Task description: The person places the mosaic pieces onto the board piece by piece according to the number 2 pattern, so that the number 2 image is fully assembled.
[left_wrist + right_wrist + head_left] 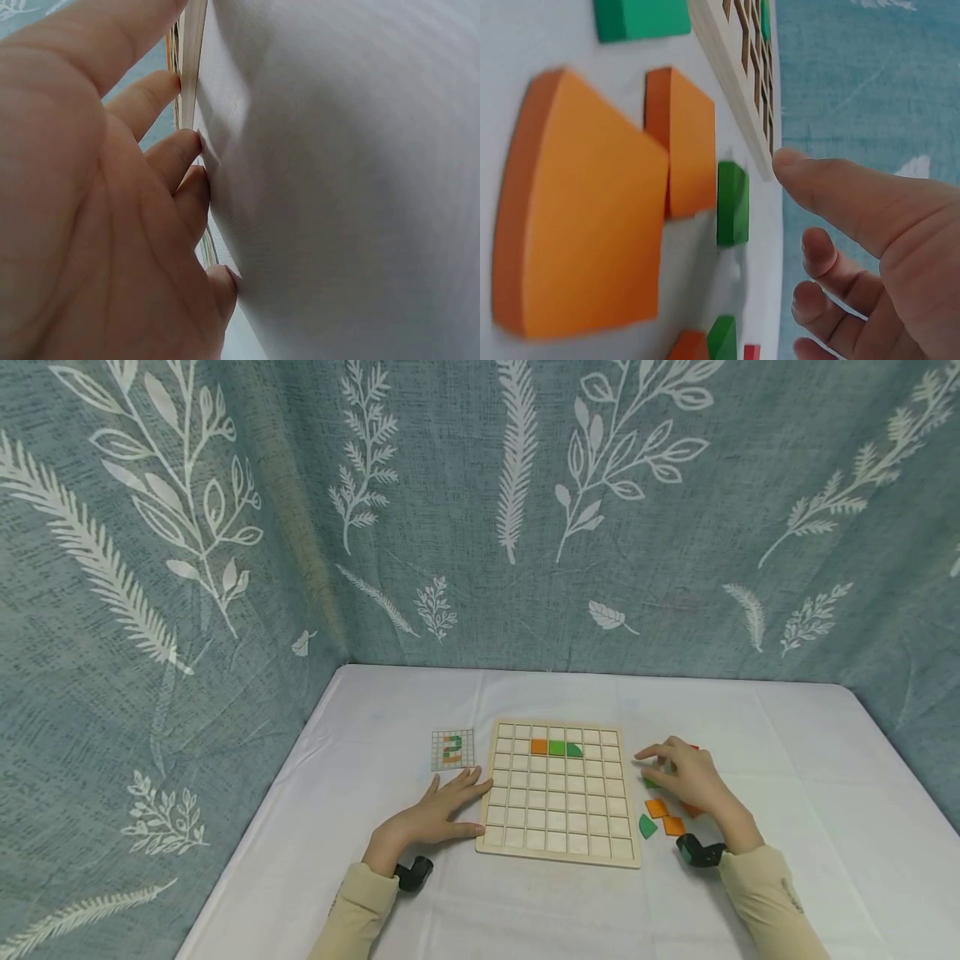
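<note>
A table [555,910] covered with a smooth white cloth [270,868] has rounded far corners and faint creases running across its surface. Beyond the far edge hangs a muted blue-green curtain [457,410] with a woven-looking texture, filling the background. White botanical prints decorate it: a tall feathery frond [517,452] above the middle of the far edge, branching leafy stems on either side, and a small single leaf [606,614] lower down. Similar fabric [67,760] runs along the left edge, meeting the back in a shadowed fold [318,610] near the far left corner. Soft, fairly even light falls over everything.
</note>
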`<state>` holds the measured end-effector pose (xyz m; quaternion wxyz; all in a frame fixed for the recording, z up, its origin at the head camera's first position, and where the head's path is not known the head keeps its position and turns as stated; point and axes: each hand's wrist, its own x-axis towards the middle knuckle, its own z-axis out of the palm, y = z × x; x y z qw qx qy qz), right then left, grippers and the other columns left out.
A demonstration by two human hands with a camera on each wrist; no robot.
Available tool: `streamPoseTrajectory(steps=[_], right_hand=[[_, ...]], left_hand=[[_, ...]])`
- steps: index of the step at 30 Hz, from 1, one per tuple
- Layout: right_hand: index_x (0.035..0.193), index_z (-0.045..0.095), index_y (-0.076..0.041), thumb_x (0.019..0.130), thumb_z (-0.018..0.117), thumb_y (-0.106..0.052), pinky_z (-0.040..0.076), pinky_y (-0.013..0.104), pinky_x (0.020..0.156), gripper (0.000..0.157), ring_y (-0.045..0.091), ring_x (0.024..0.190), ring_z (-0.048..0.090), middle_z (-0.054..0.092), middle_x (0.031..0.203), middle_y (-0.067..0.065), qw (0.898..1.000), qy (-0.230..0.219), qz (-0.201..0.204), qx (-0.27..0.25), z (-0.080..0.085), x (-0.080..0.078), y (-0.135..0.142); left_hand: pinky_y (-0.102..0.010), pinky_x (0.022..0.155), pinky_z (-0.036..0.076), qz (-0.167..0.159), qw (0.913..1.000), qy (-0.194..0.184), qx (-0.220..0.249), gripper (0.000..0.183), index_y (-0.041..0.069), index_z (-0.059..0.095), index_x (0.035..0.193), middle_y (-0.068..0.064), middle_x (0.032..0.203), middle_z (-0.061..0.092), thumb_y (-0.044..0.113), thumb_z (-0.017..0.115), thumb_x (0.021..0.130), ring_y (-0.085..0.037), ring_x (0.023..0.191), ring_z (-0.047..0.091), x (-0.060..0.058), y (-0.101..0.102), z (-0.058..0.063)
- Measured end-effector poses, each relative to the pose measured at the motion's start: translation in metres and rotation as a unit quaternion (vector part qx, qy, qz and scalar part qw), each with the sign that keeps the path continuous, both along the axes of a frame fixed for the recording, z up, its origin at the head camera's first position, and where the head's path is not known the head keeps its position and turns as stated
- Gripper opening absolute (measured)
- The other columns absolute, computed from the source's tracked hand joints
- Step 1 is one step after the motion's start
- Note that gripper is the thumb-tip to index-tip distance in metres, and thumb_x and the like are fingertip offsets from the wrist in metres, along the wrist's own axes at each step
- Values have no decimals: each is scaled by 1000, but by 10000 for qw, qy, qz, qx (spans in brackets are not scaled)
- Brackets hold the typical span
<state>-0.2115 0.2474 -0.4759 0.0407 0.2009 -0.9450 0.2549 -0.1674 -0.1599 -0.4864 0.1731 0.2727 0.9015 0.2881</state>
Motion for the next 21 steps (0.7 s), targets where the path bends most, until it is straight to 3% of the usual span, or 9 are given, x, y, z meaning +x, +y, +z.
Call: streamPoseTrajectory(steps=[21], right_hand=[[105, 69, -12, 84, 69, -19, 24, 33, 65, 23, 11, 62, 39, 53, 84, 3, 9992, -176, -283, 225, -3, 4, 23]], left_hand=[[-62, 110, -6, -3, 10000, 0, 30, 70, 12, 29, 146, -16, 154, 15, 39, 59, 89, -34, 142, 8, 1, 1, 1]])
